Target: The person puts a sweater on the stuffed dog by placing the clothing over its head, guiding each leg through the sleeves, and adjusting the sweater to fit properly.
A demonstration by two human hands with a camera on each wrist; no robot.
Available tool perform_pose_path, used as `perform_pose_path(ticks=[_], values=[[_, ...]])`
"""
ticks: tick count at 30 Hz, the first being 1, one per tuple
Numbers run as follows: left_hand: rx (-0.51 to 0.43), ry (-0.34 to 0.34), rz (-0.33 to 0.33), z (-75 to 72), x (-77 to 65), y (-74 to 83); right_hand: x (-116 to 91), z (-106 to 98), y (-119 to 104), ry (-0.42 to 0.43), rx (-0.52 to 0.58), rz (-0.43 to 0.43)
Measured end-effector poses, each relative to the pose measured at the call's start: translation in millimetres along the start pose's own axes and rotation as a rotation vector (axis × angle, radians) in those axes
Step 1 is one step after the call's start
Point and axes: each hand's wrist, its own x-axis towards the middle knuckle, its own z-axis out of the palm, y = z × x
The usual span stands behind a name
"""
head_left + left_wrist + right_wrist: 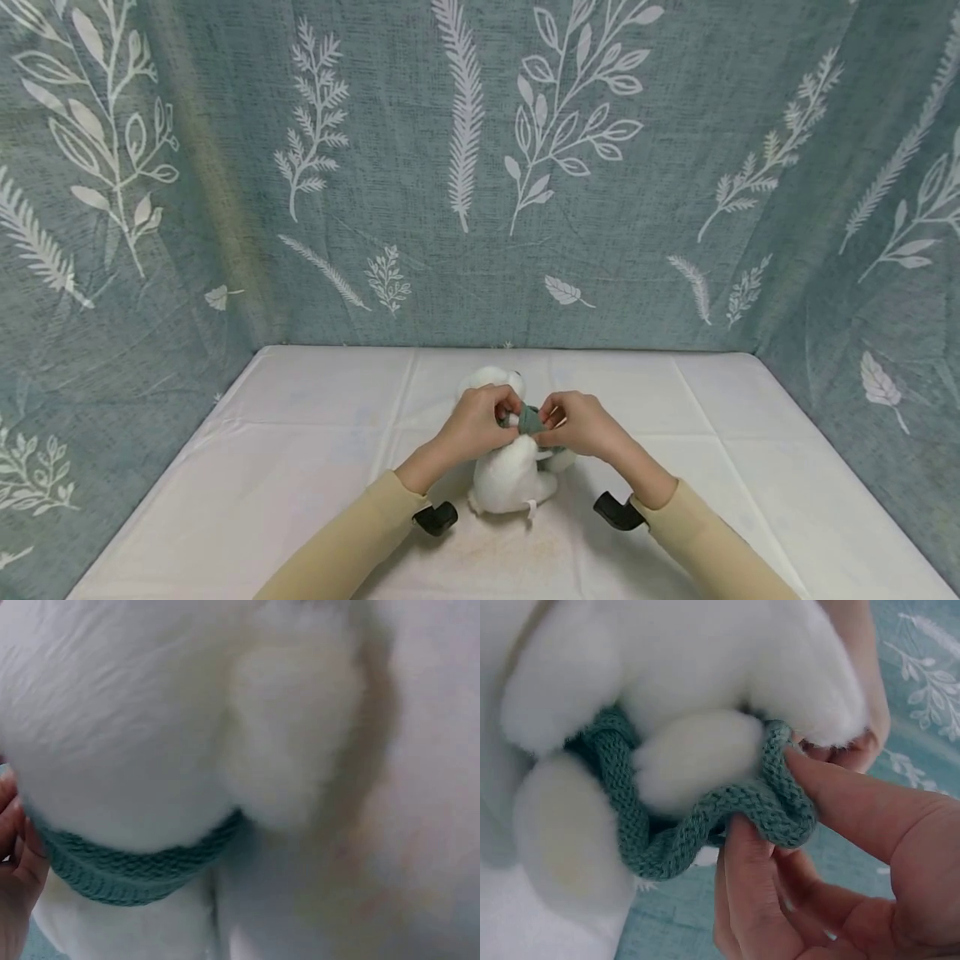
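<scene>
A white plush toy with fluffy limbs sits on the table, its head partly behind the left hand. Around it lies a green knitted garment, also seen as a ribbed band in the left wrist view. The left hand pinches the garment at its left side; its fingertips are partly hidden. The right hand pinches the knitted edge between thumb and fingers. That edge loops around one white paw of the toy in the right wrist view.
A white cloth covers the table. Blue-green curtains with white leaf prints stand at the back and both sides. Black wrist mounts stick out below both beige sleeves. A small white tag hangs at the toy's lower back.
</scene>
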Motion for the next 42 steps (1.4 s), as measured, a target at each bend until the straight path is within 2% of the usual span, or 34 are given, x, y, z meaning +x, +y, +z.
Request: perform_pose_path(ticks=[3,9,13,17,23,26,30,33,34,36,42], values=[[-0.069,0.043,-0.028,2.1,-2.2,-2.7,-0.5,-1.9,-0.8,-0.032,-0.007,0.037],[-0.239,0.119,-0.182,6.1,-5.6,-6.2,-2.2,-1.4,1.0,-0.089,-0.024,0.069],[-0.273,0.149,-0.230,5.3,-8.0,-5.6,-2.7,0.6,2.4,-0.079,-0.049,0.048],[-0.211,0.107,-0.185,-1.2,-8.0,-1.3,0.4,3.1,1.2,-0.034,-0.051,0.007],[-0.090,-0.087,-0.042,-14.4,-2.2,3.6,4.9,6.3,0.9,0.066,-0.041,0.000],[-0.037,-0.159,-0.006,-17.4,-0.7,2.9,6.5,9.6,2.4,0.083,-0.008,0.001],[0.106,-0.168,0.030,-17.6,1.7,5.3,9.4,12.8,5.0,0.091,0.030,0.007],[0.139,-0.127,0.041,-14.7,2.7,5.1,11.8,13.2,6.5,0.083,0.027,0.014],[0.118,-0.106,0.035,-12.7,2.6,3.4,12.6,13.1,7.1,0.073,0.026,0.024],[0.013,-0.059,-0.013,-8.7,0.9,-1.1,13.9,13.1,8.4,0.041,0.032,0.049],[-0.439,0.138,-0.249,0.8,-5.0,-13.2,16.3,12.4,9.5,-0.072,0.053,0.079]])
